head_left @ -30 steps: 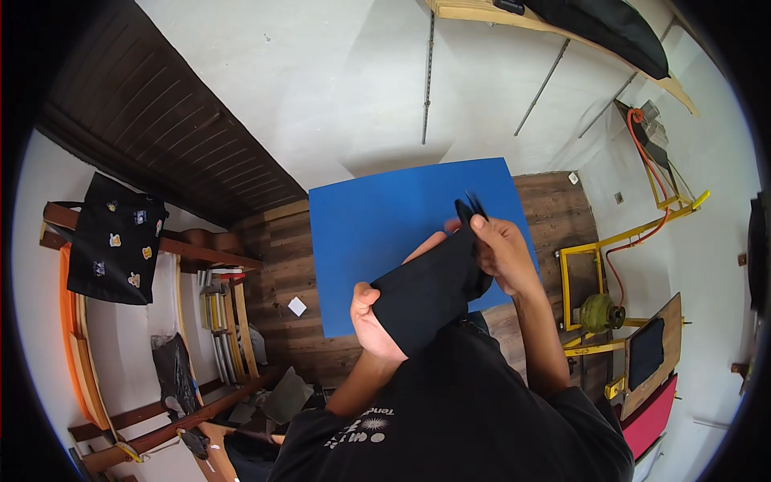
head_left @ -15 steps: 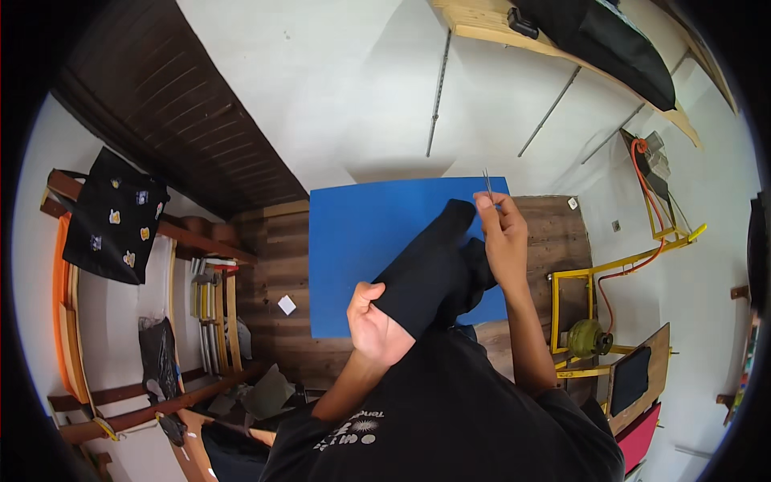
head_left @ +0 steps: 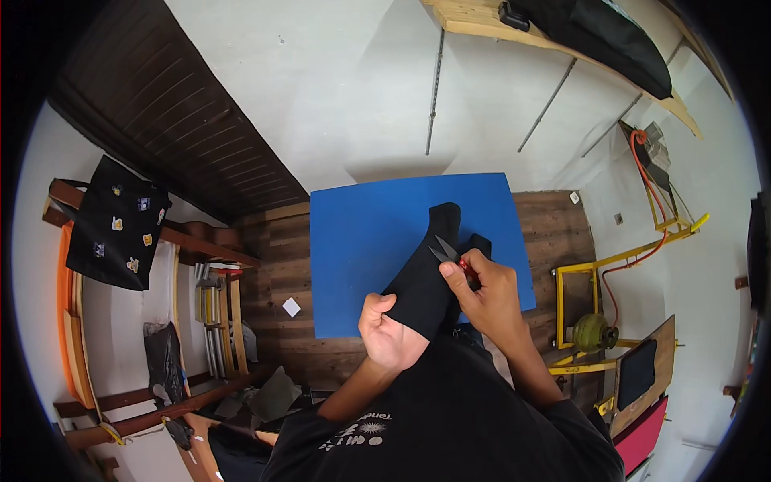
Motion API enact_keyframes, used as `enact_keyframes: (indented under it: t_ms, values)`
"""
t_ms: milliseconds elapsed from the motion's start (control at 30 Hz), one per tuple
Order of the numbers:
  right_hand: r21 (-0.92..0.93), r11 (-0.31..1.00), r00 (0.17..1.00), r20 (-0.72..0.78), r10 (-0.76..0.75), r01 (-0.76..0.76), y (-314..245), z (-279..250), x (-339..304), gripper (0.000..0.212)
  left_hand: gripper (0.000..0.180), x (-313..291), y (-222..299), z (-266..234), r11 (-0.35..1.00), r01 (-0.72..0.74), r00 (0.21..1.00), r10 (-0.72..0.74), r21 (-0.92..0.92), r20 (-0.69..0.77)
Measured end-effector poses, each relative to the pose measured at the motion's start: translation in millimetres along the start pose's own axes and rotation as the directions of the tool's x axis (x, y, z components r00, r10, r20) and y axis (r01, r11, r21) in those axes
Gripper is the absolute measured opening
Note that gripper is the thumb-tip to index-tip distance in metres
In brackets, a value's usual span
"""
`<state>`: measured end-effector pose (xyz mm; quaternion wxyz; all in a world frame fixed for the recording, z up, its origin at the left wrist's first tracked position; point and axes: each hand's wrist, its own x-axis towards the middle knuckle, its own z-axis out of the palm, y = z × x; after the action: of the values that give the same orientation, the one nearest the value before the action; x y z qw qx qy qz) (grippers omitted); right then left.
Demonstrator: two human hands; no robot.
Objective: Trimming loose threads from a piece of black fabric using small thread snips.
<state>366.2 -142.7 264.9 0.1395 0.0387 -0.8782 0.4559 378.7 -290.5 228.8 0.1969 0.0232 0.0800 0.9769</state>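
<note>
Above the blue tabletop (head_left: 361, 233) I hold up a piece of black cloth (head_left: 419, 289). My left hand (head_left: 393, 341) supports its near end, palm up. The thumb shows beside the cloth, while the fingers are hidden under or inside it. Small scissors (head_left: 446, 251) with a red part at the grip sit in my right hand (head_left: 494, 293), which is closed around them. Their two blades are spread and point up and to the left, over the cloth. I cannot tell whether the blades touch it.
A yellow metal frame (head_left: 574, 269) with a green round tank (head_left: 593, 332) stands to the right. On the left are a wooden shelf rack (head_left: 217, 321) and a hanging black bag (head_left: 120, 225). A wooden shelf (head_left: 474, 20) juts from the wall at the top.
My right hand has come down and toward me, and the scissors have swung from pointing away to lying over the cloth. My left hand and the cloth have shifted slightly.
</note>
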Motion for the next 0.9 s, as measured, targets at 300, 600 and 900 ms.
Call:
enact_keyframes:
  t_ms: [300, 600, 900]
  values:
    - [0.060, 0.998, 1.000, 0.007, 0.015, -0.016, 6.1, -0.1, -10.0, 0.037, 0.062, -0.9, -7.8, 1.0, 0.995, -0.049, 0.998, 0.045, 0.086, 0.053]
    - [0.092, 0.996, 0.998, 0.066, -0.016, 0.010, 4.0, 1.8, -13.7, 0.036, 0.063, -1.5, -7.7, -0.7, 0.993, -0.031, 0.989, 0.014, 0.113, 0.146]
    - [0.064, 0.992, 0.993, 0.053, -0.109, 0.106, 0.2, 1.0, -13.9, 0.036, 0.070, 5.7, -11.7, -4.4, 0.998, -0.062, 0.966, 0.059, 0.003, 0.252]
